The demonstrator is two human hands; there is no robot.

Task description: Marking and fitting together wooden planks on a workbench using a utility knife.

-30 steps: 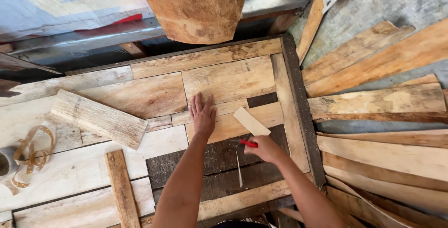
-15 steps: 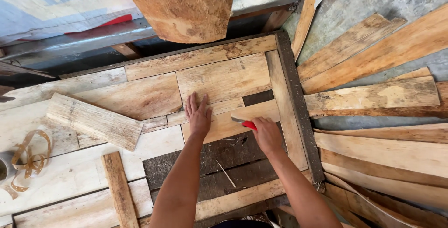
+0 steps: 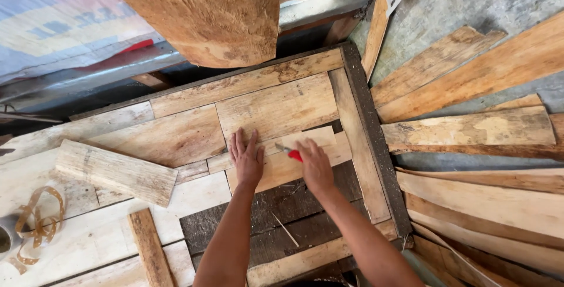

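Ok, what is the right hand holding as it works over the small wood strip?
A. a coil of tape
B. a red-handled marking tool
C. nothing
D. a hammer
B: the right hand grips a red-handled marking tool with its tip on the small wood strip, while the left hand lies flat beside it.

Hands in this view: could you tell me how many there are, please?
2. The left hand lies flat on a pale board; the right hand, beside it, holds a red-handled tool.

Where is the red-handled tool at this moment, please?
In the head view, the red-handled tool is centre frame in the right hand, on the small wooden strip.
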